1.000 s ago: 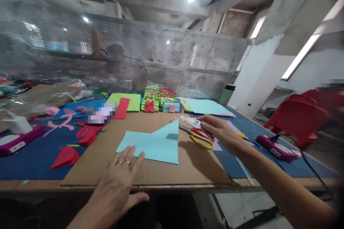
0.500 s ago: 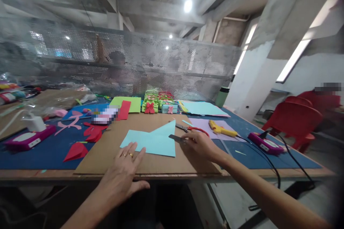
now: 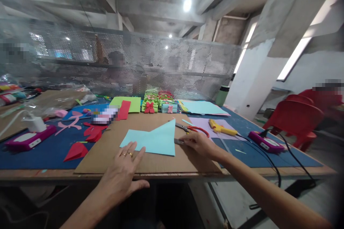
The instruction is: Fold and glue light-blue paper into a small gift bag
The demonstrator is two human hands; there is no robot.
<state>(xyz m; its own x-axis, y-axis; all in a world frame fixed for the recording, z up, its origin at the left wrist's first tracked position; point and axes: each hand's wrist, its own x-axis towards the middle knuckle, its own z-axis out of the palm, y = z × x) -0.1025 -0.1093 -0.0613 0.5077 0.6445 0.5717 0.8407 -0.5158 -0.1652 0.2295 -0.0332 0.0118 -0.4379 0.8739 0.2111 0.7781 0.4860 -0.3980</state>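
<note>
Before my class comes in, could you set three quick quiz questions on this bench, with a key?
1. Which hand lies partly over the blue paper?
2. True or false: the glue gun lies on the lilac paper.
3. The right hand has its fingers on: (a) a bottle, (b) a dark strip, (c) a chair.

Key: 1. The left hand. 2. True. 3. (b).

i have a blue-topped table (image 3: 249,159) on my feed, a cardboard sheet (image 3: 158,165) lying flat on it. left of the left hand (image 3: 125,168) i pick out a red piece (image 3: 76,152) and, farther out, a purple socket block (image 3: 29,140). right of the right hand (image 3: 200,145) sits a second socket block (image 3: 264,142); well beyond that hand, a green bottle (image 3: 221,97).
</note>
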